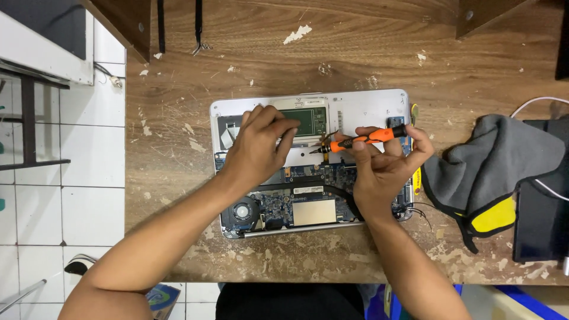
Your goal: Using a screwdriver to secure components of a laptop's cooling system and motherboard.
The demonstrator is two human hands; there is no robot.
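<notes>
Nearest the person, at the table's front edge, the opened laptop (311, 160) lies flat with its bottom cover off; silver shell, round fan at the near left corner, dark blue circuit board across the near half, a black heat pipe curving over it, a pale metal plate near the middle; the far half shows a white inner frame with a dark green rectangular panel set in it.

Over the board's right side, the right hand (385, 163) holds an orange-and-black screwdriver (361, 139); fingers closed around the orange grip, shaft lying almost level and pointing left, tip close to the middle of the laptop; whether the tip touches anything, I can't tell.

Left hand (258, 145) now, resting on the white frame at the left; fingers curled together and pressed down beside the green panel, gripping nothing that I can see.

Out to the right, a grey cloth with yellow patch (495, 172) lies crumpled near the laptop, partly over a black flat device (542, 222); a white cable (536, 102) loops past it.

Farther back, the scarred wooden table (267, 53), flecked with white chips.
</notes>
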